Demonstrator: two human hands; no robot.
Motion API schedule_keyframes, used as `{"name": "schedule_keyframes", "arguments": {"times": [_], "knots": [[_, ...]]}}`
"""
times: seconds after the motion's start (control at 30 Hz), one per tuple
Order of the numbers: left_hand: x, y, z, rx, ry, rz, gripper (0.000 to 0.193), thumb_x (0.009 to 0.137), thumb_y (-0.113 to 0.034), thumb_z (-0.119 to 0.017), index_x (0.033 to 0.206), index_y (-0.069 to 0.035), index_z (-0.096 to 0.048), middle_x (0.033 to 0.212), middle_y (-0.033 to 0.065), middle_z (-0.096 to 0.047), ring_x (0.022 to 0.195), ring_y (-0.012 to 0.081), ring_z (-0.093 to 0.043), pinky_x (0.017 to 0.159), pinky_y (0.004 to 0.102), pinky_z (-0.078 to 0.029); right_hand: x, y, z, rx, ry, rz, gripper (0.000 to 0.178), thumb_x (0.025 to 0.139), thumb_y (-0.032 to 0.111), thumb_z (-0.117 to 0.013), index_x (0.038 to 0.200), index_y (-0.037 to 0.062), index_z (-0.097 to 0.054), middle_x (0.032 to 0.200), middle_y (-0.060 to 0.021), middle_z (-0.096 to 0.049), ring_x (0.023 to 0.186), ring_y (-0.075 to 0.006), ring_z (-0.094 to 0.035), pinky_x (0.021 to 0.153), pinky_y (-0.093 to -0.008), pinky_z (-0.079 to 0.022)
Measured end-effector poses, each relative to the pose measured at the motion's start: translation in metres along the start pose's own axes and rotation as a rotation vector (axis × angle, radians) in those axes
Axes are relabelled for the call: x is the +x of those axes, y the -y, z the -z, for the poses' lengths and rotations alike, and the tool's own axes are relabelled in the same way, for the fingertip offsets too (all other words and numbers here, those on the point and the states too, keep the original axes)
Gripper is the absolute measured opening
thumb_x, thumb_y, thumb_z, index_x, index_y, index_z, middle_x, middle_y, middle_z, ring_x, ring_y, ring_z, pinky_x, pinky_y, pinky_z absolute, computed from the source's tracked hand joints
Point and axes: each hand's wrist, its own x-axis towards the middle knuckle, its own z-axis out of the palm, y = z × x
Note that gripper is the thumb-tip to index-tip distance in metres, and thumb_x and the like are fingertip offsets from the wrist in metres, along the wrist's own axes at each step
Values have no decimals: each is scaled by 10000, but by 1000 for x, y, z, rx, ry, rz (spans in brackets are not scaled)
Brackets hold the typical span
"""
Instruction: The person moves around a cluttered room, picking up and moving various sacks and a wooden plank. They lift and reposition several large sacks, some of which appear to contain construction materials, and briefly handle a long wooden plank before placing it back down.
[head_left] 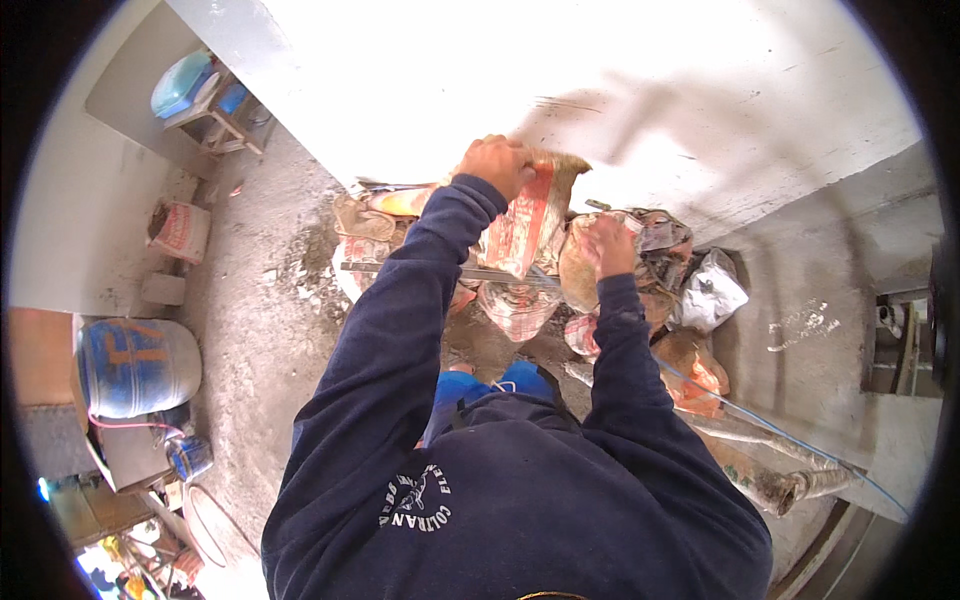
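Note:
My left hand (497,165) is closed on the upper edge of a dusty woven sack (522,228) with orange-red stripes. The sack stands upright against the white wall, and its contents are hidden. To its right, my right hand (607,245) is over the heap, close to a brown sack (578,272). Motion smears its fingers, so their grip does not show. A long straight bar (362,267) runs across the heap below the striped sack. Another red-and-white sack (517,308) sags beneath the bar, nearer my feet.
A white wall (400,90) rises behind the heap. A white bag (713,290) lies at its right end, and a thin blue hose (740,407) trails toward the lower right. Left stand a blue barrel (140,367), a sack (183,231) and a small table (215,115).

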Motion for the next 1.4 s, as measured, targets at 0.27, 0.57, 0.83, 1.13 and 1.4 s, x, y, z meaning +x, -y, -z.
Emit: {"name": "schedule_keyframes", "arguments": {"times": [0.27,0.57,0.83,1.13,1.4], "knots": [[21,-33,57,-99,-197,294,183,705,-245,-545,754,-77,-598,776,73,-556,736,261,-538,653,358,-427,-4,-75,-1,286,249,-415,490,759,343,-542,1166,153,-349,1127,-41,-419,1011,-210,-428,810,-395,-370],[7,-23,22,-487,-395,566,219,686,-204,-604,788,-11,-603,691,99,-594,611,177,-565,594,274,-446,52,-21,23,283,67,-201,471,703,330,-618,1096,167,-417,1109,39,-411,768,-125,-411,761,-371,-390],[-35,1,-87,-684,-428,827,271,664,-297,-593,792,-59,-625,732,104,-611,674,198,-583,647,294,-445,149,-1,119,-1171,-55,154,455,673,354,-599,999,45,-528,903,-94,-567,722,-175,-541,635,-300,-432],[-101,-58,-210,-850,-640,1433,226,590,-247,-669,641,-37,-605,577,86,-578,538,150,-550,530,296,-442,154,126,92,-1148,250,678,352,597,209,-685,816,-36,-558,752,-75,-576,648,-134,-518,606,-262,-425],[-112,-75,-199,-1285,-668,1687,285,575,-254,-662,673,-22,-527,592,123,-504,567,203,-511,559,303,-411,148,147,40,-1329,203,1057,177,630,109,-617,738,-6,-539,650,-71,-534,578,-160,-487,567,-260,-418]]}}
